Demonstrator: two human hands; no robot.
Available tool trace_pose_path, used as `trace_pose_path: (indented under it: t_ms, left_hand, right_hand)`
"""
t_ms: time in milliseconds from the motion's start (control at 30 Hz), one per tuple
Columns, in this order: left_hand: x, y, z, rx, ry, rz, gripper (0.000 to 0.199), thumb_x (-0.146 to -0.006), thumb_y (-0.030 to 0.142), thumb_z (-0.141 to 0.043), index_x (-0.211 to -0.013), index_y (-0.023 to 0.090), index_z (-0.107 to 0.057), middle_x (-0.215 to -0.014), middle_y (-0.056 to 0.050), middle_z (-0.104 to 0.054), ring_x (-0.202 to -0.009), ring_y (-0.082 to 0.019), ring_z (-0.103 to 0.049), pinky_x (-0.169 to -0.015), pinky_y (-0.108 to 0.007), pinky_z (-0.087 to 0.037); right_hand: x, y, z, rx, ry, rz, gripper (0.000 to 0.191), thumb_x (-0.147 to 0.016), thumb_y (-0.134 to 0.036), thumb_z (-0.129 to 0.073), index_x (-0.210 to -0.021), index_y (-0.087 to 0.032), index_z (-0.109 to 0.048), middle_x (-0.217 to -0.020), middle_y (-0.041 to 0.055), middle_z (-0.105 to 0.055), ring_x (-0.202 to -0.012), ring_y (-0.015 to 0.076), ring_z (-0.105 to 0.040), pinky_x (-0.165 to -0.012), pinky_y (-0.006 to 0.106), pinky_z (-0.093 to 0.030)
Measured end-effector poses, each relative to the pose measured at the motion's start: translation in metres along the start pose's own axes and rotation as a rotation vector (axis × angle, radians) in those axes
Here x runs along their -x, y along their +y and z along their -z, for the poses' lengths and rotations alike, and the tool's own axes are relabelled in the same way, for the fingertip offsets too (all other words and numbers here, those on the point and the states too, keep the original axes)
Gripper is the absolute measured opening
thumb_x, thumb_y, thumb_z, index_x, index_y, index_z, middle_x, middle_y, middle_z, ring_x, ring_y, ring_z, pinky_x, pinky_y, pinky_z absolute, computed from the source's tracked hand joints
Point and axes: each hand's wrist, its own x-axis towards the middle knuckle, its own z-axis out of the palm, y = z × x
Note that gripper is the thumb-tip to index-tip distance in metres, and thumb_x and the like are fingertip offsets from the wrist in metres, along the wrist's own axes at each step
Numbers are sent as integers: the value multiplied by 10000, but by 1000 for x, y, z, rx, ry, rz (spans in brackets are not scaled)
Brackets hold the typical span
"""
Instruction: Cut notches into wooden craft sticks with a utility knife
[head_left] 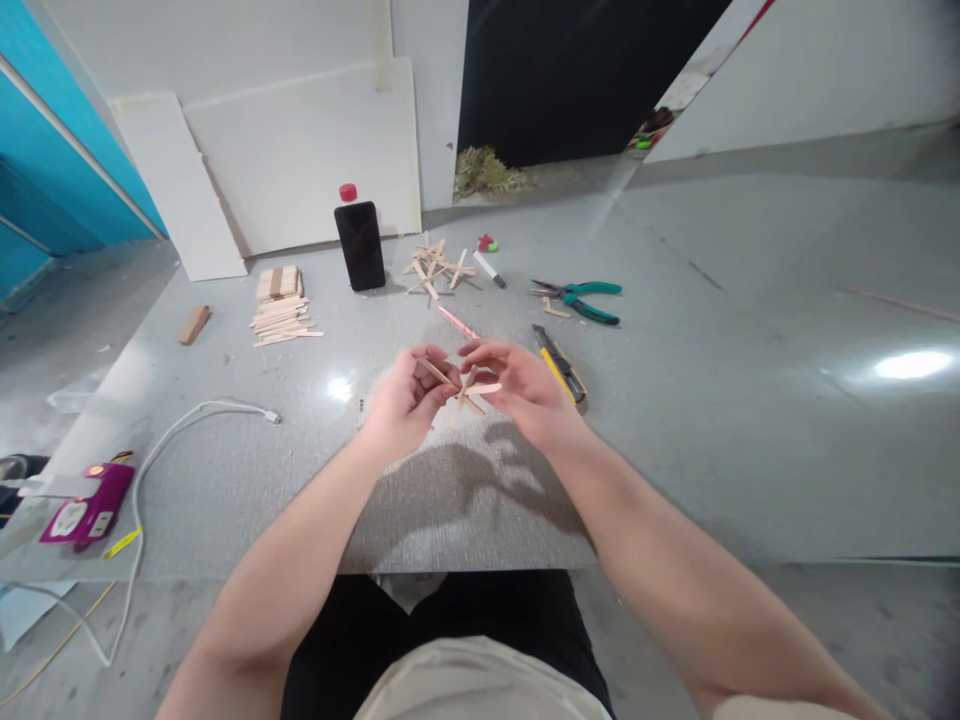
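Pinching crossed sticks (463, 394) just left of the utility knife (559, 365); gripping with left hand (407, 395), thumb and fingers clamped on wood; cupping the opposite side with right hand (529, 388), fingers curled, impossible to say whether gripping or merely touching; judged as an assembling or adjusting step on the star shape; calling next, probably, for a steady crossing and light pressure; also noted: pliers (589, 300) just beyond knife; heaped sticks (435, 265) beyond and left; stacked sticks (279, 285) well left; grey tabletop (712, 450) beneath, glossy, mirroring lights; white panels (307, 160) upright beyond; blue wall (82, 215) farthest left.
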Motion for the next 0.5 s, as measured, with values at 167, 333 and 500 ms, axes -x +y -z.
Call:
trace_pose_path:
  t_ms: [167,333,500]
  left_hand:
    - [1,0,-5,-10,76,-63,264,-951,279,-657,-1121,233,-461,-962,-8,-629,-821,-100,-613,-751,-245,-499]
    - [3,-3,-9,-16,90,-92,248,-951,312,-669,-1089,231,-479,-960,-7,-618,-821,-105,-612,-778,-265,-512]
    - [4,-5,-10,2,87,-98,253,-950,349,-680,-1080,243,-490,-972,-12,-627,-905,-130,-651,-826,-292,-530]
  right_hand:
    - [8,-3,-8,85,101,111,569,-760,-501,-827,-1253,-324,-607,-1422,99,-516,-1358,301,-493,-1099,476,-458]
    - [13,0,-18,172,154,107,640,-692,-483,-896,-1258,-321,-644,-1440,107,-556,-1387,328,-495,-1131,512,-450]
    - [15,0,-19,193,144,67,646,-709,-454,-894,-1295,-314,-663,-1445,102,-596,-1352,328,-555,-1144,540,-459]
